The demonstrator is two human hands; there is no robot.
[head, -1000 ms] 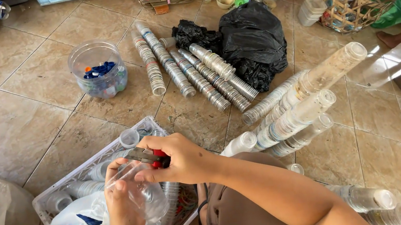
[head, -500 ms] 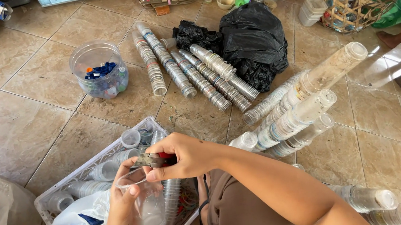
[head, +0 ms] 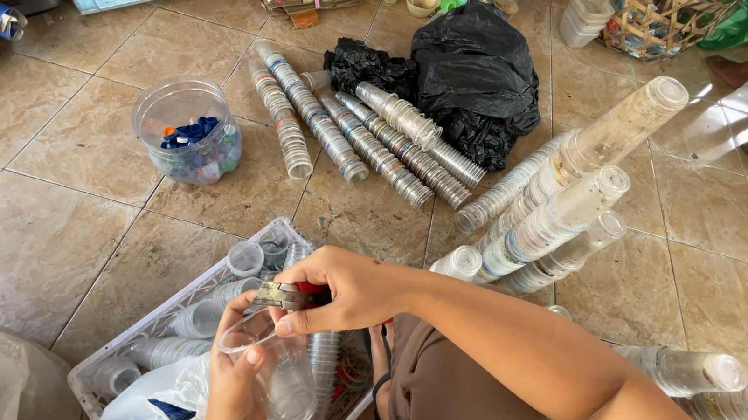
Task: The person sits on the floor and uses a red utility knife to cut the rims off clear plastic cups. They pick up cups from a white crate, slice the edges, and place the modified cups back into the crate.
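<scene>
Clear plastic cup (head: 272,367) sits clasped in the left hand (head: 234,385) over the white plastic crate (head: 100,358) on the tiled floor; the right hand (head: 345,288) clenches red-handled metal pliers (head: 285,295) at its rim.

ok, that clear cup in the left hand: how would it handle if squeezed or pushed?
The clear plastic cup looks thin-walled, so probably light and easily crushed. The left hand wraps it loosely. Lying sideways it would likely roll, like the cup stacks.
</scene>
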